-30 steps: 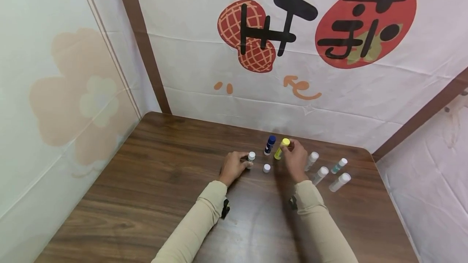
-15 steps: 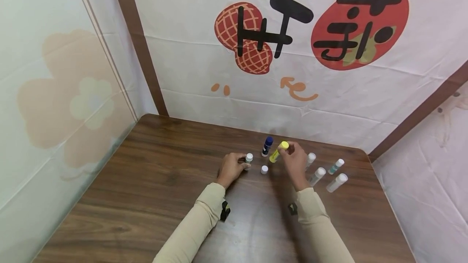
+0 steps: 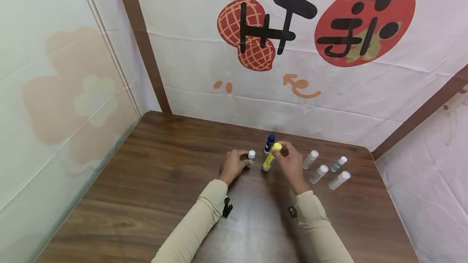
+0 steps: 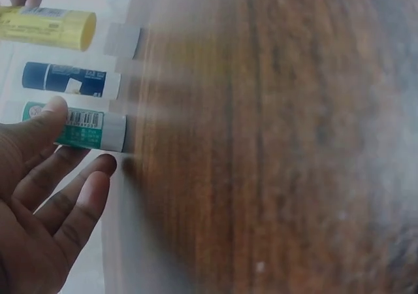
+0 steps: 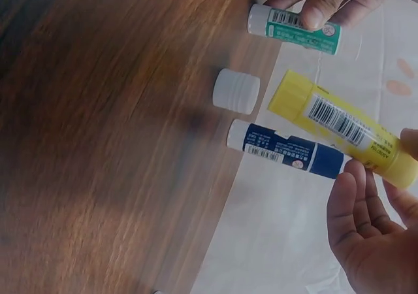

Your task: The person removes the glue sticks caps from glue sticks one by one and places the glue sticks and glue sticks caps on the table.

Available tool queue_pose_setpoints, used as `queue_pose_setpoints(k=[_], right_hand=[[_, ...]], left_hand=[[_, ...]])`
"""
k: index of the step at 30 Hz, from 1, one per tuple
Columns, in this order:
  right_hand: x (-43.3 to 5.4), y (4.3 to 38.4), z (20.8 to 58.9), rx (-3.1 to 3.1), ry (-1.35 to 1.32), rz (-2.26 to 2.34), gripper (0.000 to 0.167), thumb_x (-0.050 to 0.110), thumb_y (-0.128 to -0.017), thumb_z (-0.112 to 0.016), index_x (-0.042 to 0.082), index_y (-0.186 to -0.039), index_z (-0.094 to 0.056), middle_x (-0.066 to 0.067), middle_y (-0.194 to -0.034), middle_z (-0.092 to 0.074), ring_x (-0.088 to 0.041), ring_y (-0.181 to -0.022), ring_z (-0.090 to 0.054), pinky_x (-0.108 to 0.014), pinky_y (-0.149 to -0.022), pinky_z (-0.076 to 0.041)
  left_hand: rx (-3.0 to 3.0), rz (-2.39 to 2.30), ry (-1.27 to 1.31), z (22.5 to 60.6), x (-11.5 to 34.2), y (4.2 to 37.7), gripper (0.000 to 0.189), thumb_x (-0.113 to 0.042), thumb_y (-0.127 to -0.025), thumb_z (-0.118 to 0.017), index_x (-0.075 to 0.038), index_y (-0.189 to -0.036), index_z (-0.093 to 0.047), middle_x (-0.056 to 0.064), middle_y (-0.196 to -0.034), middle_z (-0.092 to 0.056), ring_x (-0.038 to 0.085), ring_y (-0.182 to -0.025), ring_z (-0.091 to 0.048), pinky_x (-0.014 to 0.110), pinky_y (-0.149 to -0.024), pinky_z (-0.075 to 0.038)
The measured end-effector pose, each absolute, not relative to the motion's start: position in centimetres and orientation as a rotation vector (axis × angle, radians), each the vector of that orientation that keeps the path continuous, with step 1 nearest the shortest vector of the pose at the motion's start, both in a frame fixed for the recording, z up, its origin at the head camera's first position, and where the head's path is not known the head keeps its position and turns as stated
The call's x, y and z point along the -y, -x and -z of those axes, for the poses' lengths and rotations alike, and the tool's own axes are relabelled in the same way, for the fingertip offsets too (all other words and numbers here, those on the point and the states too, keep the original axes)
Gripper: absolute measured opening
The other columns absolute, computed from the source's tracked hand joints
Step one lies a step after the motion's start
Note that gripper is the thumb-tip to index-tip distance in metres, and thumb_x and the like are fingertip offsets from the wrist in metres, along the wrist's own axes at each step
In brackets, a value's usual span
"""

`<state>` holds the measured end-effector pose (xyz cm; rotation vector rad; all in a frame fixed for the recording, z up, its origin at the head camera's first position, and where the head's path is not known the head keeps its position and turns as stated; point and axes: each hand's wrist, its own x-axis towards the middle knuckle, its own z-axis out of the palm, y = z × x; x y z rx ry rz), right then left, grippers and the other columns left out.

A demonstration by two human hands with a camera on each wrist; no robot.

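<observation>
In the head view my left hand (image 3: 233, 165) holds a small green glue stick (image 3: 251, 155) upright on the table. Its green barcode label (image 4: 83, 127) and white base face the left wrist camera, thumb across the barrel. My right hand (image 3: 291, 163) pinches a yellow glue stick (image 3: 269, 160) near its top, tilted and lifted off the wood. Below the yellow stick's lower end, a loose white cap (image 5: 236, 91) sits on the table; the head view hides it. A dark blue glue stick (image 3: 269, 144) stands upright just behind.
To the right of my right hand stand several white glue sticks (image 3: 319, 174), one with a teal label (image 3: 339, 164). The brown wooden table (image 3: 153, 182) meets a printed fabric wall (image 3: 204, 108) at its back edge.
My right hand has lifted the yellow glue stick and carried it left and nearer, over the white cap. The left hand stays on the green glue stick.
</observation>
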<state>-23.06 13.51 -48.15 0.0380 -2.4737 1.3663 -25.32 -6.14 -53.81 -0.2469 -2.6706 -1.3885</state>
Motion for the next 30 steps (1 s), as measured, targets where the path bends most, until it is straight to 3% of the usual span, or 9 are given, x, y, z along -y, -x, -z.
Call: queue_pose_setpoints(k=[9,18,30], right_hand=[[-13.5,22.4,48.3,2.495,-0.048,-1.406,0.025,0.023,-0.090,-0.070,0.009,-0.109,-0.064,-0.007,-0.099,-0.069,-0.020,-0.082,-0.064,-0.038,-0.075,-0.053],[-13.1,22.1,48.3,2.487,-0.041,-1.418,0.028,0.023,-0.089,-0.071,0.006,-0.110,-0.064,-0.008,-0.097,-0.069,-0.022,-0.084,-0.064,-0.038,-0.077,-0.052],[-12.4,22.1,48.2,2.512,-0.013,-1.417,0.032,0.025,-0.086,-0.074,0.003,-0.107,-0.063,-0.009,-0.093,-0.069,-0.019,-0.077,-0.063,-0.029,-0.064,-0.050]], left_hand=[[2.653,1.518,0.248,54.0,6.4,24.6,0.038,-0.017,-0.076,-0.082,-0.010,-0.112,-0.071,0.003,-0.102,-0.072,0.015,-0.089,-0.069,0.031,-0.078,-0.054],[2.451,1.623,0.243,52.4,7.5,23.4,0.040,-0.018,-0.074,-0.082,-0.002,-0.109,-0.071,0.012,-0.105,-0.071,0.027,-0.095,-0.068,0.033,-0.078,-0.055],[2.418,1.609,0.297,50.4,6.4,22.0,0.031,-0.014,-0.073,-0.083,-0.003,-0.102,-0.074,0.010,-0.097,-0.072,0.028,-0.089,-0.069,0.033,-0.072,-0.056]])
